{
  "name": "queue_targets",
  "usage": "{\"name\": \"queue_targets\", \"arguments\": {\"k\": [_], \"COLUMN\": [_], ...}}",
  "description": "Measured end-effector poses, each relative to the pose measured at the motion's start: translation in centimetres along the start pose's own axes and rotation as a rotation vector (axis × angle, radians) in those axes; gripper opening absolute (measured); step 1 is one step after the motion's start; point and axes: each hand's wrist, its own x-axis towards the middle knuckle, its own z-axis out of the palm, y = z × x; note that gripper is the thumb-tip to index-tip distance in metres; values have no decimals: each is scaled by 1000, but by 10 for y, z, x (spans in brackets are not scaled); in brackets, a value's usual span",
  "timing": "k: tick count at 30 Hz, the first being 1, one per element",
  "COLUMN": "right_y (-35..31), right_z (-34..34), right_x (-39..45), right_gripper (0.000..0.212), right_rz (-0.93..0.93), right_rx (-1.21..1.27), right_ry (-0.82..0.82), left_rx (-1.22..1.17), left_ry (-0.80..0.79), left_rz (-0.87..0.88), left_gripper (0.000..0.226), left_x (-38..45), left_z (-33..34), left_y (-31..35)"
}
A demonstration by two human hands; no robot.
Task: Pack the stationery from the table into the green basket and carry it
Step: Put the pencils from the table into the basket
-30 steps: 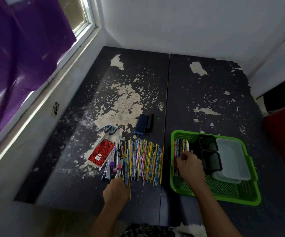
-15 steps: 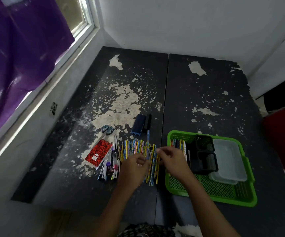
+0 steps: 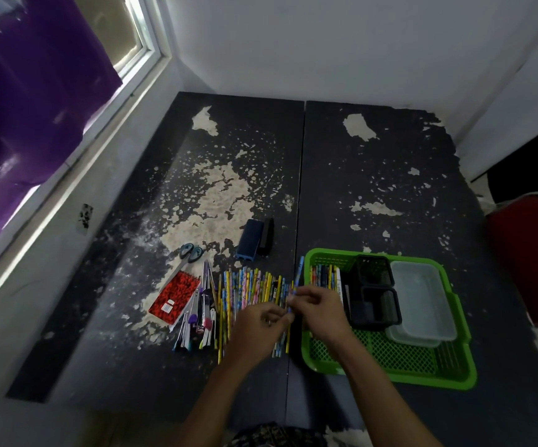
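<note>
Peeling black paint covers the worktop (image 3: 374,162), which sits in a white-walled corner beside a window with a purple curtain. Near its front edge lies a row of patterned pencils (image 3: 254,285), and both hands meet over the row's right end: the right hand (image 3: 321,306) pinches a blue pencil (image 3: 297,282) lifted at a slant, while the left hand (image 3: 258,330) curls over the row, seemingly gathering more, though what it grips is hidden. Just right of them stands the green basket (image 3: 455,372), already holding a few pencils along its left wall, a black organiser (image 3: 375,293) and a clear plastic box (image 3: 422,298). Packing looks only begun; next the pinched pencil should go across into the basket's left side. Left of the row wait pens (image 3: 196,321), a red notebook (image 3: 174,296), scissors (image 3: 191,252) and, further back, a blue eraser block (image 3: 249,239).
</note>
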Motion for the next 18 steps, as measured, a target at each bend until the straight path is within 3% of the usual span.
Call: {"name": "queue_targets", "arguments": {"k": [4, 9, 12, 18], "right_y": [12, 28, 27, 26], "right_z": [-25, -44, -38, -33], "right_x": [14, 27, 35, 40], "right_gripper": [12, 26, 20, 18], "right_rz": [-65, 22, 12, 4], "right_rx": [-239, -583, -636, -619], "right_ry": [189, 161, 122, 116], "left_rx": [107, 382, 454, 483], "left_ry": [152, 6, -57, -6], "left_rz": [-242, -604, -636, -594], "left_gripper": [32, 26, 21, 20], "left_x": [-8, -30, -40, -49], "left_z": [-18, -45, -40, -31], "left_y": [-28, -79, -91, -89]}}
